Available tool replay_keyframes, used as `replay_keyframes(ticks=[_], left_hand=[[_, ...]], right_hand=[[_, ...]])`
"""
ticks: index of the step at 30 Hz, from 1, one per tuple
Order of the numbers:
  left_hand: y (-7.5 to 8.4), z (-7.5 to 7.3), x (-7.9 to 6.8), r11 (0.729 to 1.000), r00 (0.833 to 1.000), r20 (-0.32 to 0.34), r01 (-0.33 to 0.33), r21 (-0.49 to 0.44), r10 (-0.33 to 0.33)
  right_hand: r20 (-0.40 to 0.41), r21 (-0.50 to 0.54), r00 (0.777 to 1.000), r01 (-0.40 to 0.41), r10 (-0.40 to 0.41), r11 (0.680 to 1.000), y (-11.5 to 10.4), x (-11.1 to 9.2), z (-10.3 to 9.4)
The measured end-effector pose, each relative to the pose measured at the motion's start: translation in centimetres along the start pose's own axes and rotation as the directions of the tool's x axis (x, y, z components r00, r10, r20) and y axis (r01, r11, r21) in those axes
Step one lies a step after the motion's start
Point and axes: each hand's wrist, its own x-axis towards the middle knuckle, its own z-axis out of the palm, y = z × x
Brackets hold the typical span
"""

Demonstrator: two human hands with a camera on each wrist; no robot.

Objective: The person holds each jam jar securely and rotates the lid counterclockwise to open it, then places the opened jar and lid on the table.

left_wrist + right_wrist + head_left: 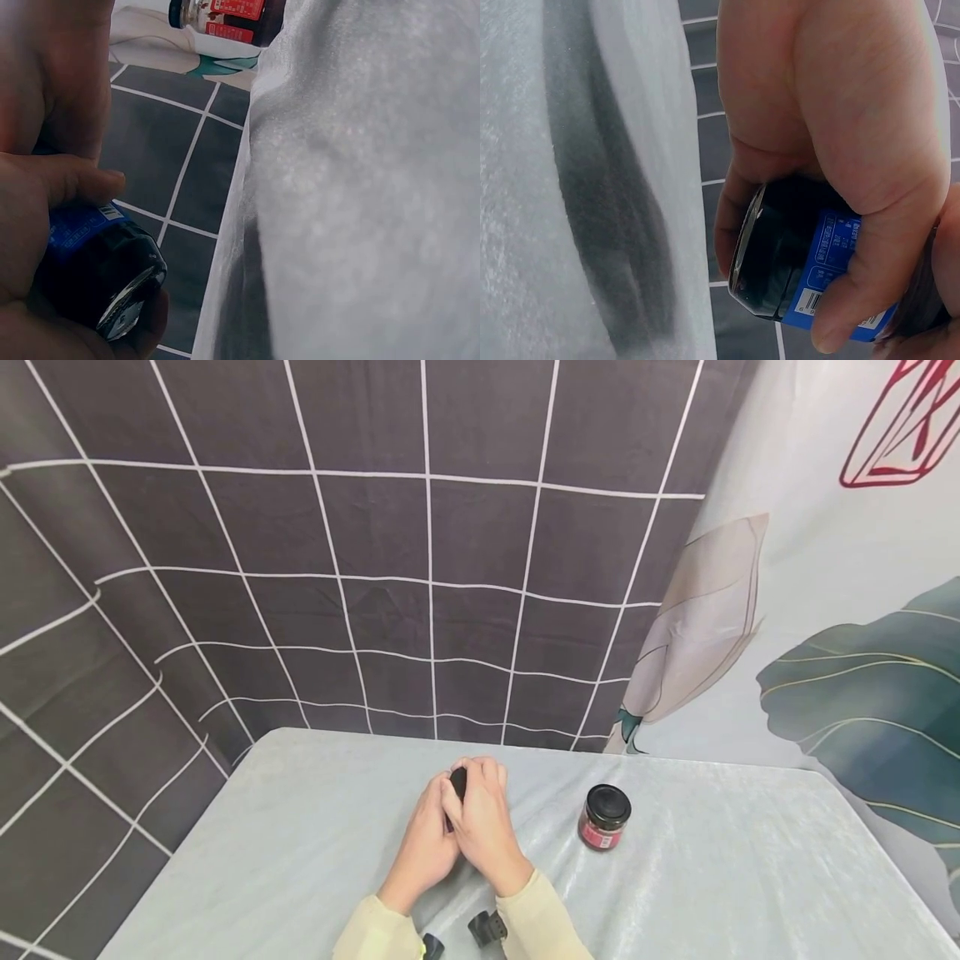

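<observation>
Both hands grip a dark jar with a blue label [832, 259], held above the table with its glassy base showing in both wrist views. My right hand [484, 814] wraps the body, its thumb [855, 292] lying over the label. The left hand [429, 843] closes round the other end, beside the right one; that end is mostly hidden by fingers. In the head view only a dark strip of the jar [459, 782] appears between the hands. To their right stands a second jar [604, 817] with a black lid and red label, touched by neither hand.
A pale, shiny cloth [697, 860] covers the table. Behind it hangs a dark curtain with a white grid [480, 535], and at the right a light curtain with leaf prints [877, 693]. Black wrist devices [487, 928] show near the sleeves.
</observation>
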Motion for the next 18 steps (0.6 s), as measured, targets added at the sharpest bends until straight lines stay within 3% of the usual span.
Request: replay_keyframes(ticks=[18], left_hand=[[0.00, 0.03, -0.07, 1.000, 1.000, -0.004, -0.022, -0.009, 0.022]], right_hand=[[0.000, 0.006, 1.000, 0.026, -0.026, 1.000, 0.34, 0.00, -0.12]])
